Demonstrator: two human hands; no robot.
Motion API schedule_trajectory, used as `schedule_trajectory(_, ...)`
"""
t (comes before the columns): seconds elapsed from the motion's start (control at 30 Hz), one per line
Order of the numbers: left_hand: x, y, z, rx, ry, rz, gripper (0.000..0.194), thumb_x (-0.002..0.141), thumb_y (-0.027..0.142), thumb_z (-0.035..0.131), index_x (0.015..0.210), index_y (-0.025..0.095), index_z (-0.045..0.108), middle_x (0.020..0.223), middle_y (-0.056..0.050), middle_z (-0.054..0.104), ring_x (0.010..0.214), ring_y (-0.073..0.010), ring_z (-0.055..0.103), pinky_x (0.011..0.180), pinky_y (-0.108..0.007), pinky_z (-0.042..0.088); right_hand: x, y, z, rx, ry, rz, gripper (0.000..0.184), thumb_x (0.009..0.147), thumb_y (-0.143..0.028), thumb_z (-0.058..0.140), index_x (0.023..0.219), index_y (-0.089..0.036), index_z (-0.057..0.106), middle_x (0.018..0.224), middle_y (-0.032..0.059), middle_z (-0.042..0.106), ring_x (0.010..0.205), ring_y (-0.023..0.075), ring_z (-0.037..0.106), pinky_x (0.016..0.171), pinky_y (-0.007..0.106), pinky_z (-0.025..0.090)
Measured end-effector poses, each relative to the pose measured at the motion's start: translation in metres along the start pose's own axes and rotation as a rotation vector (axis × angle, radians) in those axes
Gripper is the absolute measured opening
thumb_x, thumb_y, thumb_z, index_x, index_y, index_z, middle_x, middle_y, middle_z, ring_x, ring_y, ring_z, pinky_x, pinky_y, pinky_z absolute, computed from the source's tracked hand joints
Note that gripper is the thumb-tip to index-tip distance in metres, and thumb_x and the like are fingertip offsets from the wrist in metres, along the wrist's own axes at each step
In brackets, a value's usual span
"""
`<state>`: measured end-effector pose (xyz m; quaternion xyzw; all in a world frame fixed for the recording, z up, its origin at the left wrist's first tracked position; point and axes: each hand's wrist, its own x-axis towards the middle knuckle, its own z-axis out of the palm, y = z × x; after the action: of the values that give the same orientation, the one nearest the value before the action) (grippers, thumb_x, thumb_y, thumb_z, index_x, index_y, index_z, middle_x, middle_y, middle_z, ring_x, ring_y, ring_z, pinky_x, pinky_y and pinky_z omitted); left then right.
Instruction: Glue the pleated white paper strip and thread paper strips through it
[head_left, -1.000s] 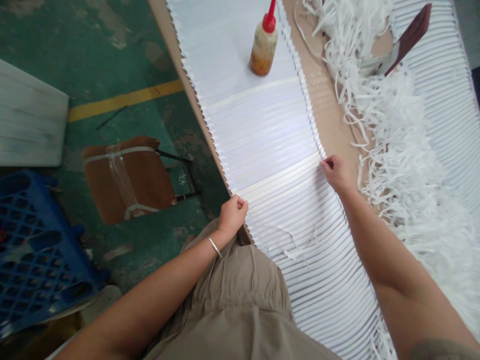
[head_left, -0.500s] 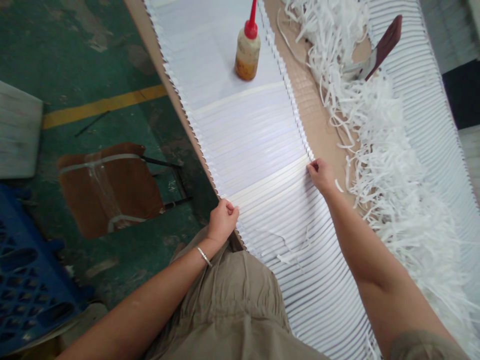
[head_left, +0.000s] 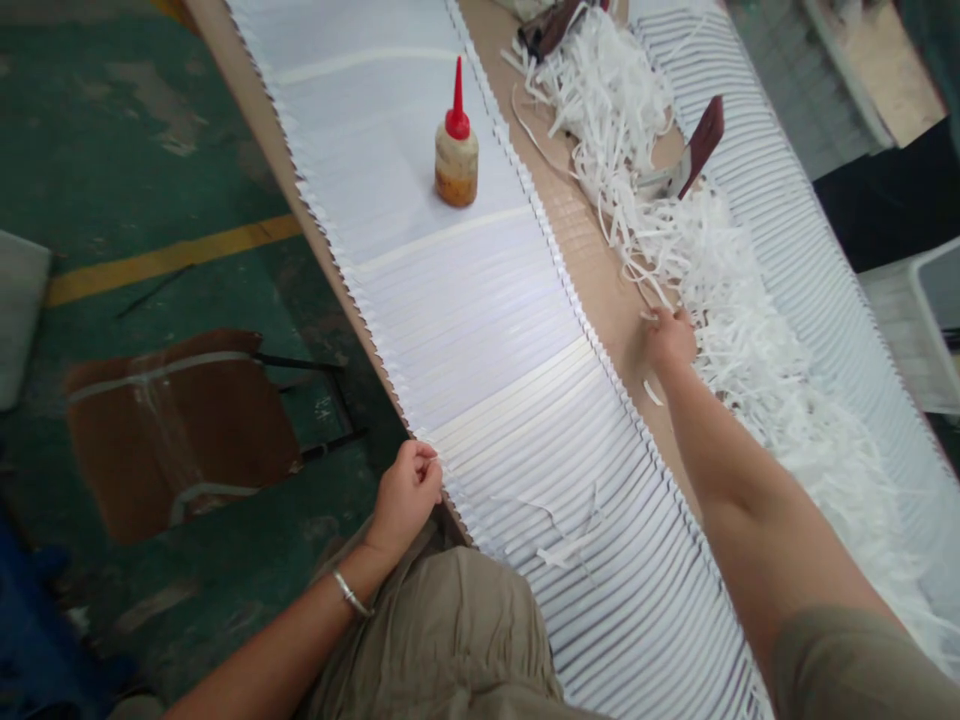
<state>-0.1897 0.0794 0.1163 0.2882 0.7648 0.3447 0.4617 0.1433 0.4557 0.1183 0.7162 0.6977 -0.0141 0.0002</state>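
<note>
A long band of overlapping white paper sheets [head_left: 487, 330] runs along a brown table [head_left: 592, 270]. My left hand [head_left: 406, 492] pinches the band's near left edge, fingers closed on a sheet. My right hand [head_left: 670, 337] has reached off the band's right edge to a heap of white paper strips [head_left: 750, 330]; its fingers are curled at the heap's edge, on something I cannot make out. A glue bottle with a red nozzle [head_left: 456, 155] stands upright on the sheets farther up.
A second band of white sheets [head_left: 810, 260] lies beyond the strip heap. A dark brown flat tool [head_left: 701, 142] sticks up from the strips. Left of the table, a brown chair seat [head_left: 180, 425] stands on the green floor with a yellow line.
My right hand left the band's right edge and moved right to the strip heap. My left hand stayed on the left edge. The camera tilted, showing more of the far table.
</note>
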Motion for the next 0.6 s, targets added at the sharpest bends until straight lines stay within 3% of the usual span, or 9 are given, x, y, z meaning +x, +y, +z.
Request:
schedule_trajectory(0.1, -0.001, 0.008, 0.002, -0.066, -0.008, -0.003, 0.017, 0.086, 0.036, 0.055, 0.097, 0.023, 0.050, 0.061, 0.005, 0.061, 0.048, -0.0164, 0.060, 0.053, -0.027, 0.045, 0.007, 0.011, -0.002, -0.029, -0.036, -0.019, 0.036, 0.093, -0.026, 0.049, 0.113, -0.017, 0.077, 0.124, 0.0191, 0.063, 0.094, 0.0291, 0.062, 0.080, 0.042, 0.046)
schedule_trajectory(0.17, -0.001, 0.013, 0.006, -0.097, -0.038, 0.010, 0.016, 0.087, 0.034, 0.054, 0.098, 0.023, 0.052, 0.061, 0.006, 0.059, 0.049, -0.0157, 0.059, 0.052, -0.026, 0.045, -0.007, 0.018, -0.008, -0.036, 0.004, -0.109, 0.033, 0.093, -0.027, 0.051, 0.105, -0.016, 0.078, 0.120, 0.0188, 0.064, 0.098, 0.0303, 0.061, 0.084, 0.043, 0.046)
schedule_trajectory(0.3, -0.008, 0.026, 0.021, -0.072, -0.187, 0.105, 0.013, 0.092, 0.031, 0.053, 0.098, 0.021, 0.059, 0.068, 0.003, 0.060, 0.054, -0.0148, 0.059, 0.054, -0.025, 0.046, -0.082, 0.019, -0.037, -0.054, 0.035, -0.456, 0.025, 0.095, -0.031, 0.054, 0.092, -0.018, 0.075, 0.114, 0.0164, 0.070, 0.112, 0.0335, 0.057, 0.095, 0.046, 0.043)
schedule_trajectory(0.37, -0.014, 0.039, 0.032, -0.021, -0.253, 0.231, 0.015, 0.093, 0.028, 0.053, 0.099, 0.020, 0.065, 0.082, -0.003, 0.068, 0.064, -0.0152, 0.063, 0.062, -0.027, 0.051, -0.136, 0.008, -0.055, -0.017, -0.081, -0.585, 0.023, 0.098, -0.027, 0.052, 0.089, -0.019, 0.072, 0.102, 0.0131, 0.074, 0.102, 0.0290, 0.061, 0.100, 0.047, 0.041)
schedule_trajectory(0.43, -0.022, 0.054, 0.042, 0.012, -0.305, 0.385, 0.021, 0.094, 0.025, 0.052, 0.106, 0.020, 0.069, 0.109, -0.009, 0.071, 0.084, -0.0180, 0.069, 0.075, -0.030, 0.055, -0.189, -0.011, -0.070, 0.077, -0.306, -0.698, 0.025, 0.101, -0.026, 0.050, 0.084, -0.021, 0.068, 0.076, 0.0060, 0.070, 0.080, 0.0219, 0.061, 0.102, 0.043, 0.042)
schedule_trajectory(0.5, -0.028, 0.068, 0.050, 0.021, -0.382, 0.501, 0.028, 0.094, 0.023, 0.052, 0.114, 0.021, 0.071, 0.129, -0.012, 0.067, 0.107, -0.0221, 0.068, 0.090, -0.034, 0.056, -0.233, -0.032, -0.081, 0.228, -0.524, -0.740, 0.025, 0.102, -0.030, 0.051, 0.085, -0.022, 0.067, 0.075, 0.0045, 0.071, 0.077, 0.0205, 0.064, 0.088, 0.035, 0.047)
schedule_trajectory(0.6, -0.035, 0.081, 0.054, 0.061, -0.508, 0.513, 0.026, 0.095, 0.023, 0.051, 0.109, 0.022, 0.073, 0.118, -0.011, 0.073, 0.109, -0.0247, 0.068, 0.095, -0.036, 0.054, -0.270, -0.058, -0.091, 0.357, -0.679, -0.680, 0.021, 0.102, -0.034, 0.052, 0.090, -0.023, 0.065, 0.082, 0.0043, 0.074, 0.076, 0.0203, 0.067, 0.070, 0.029, 0.044)
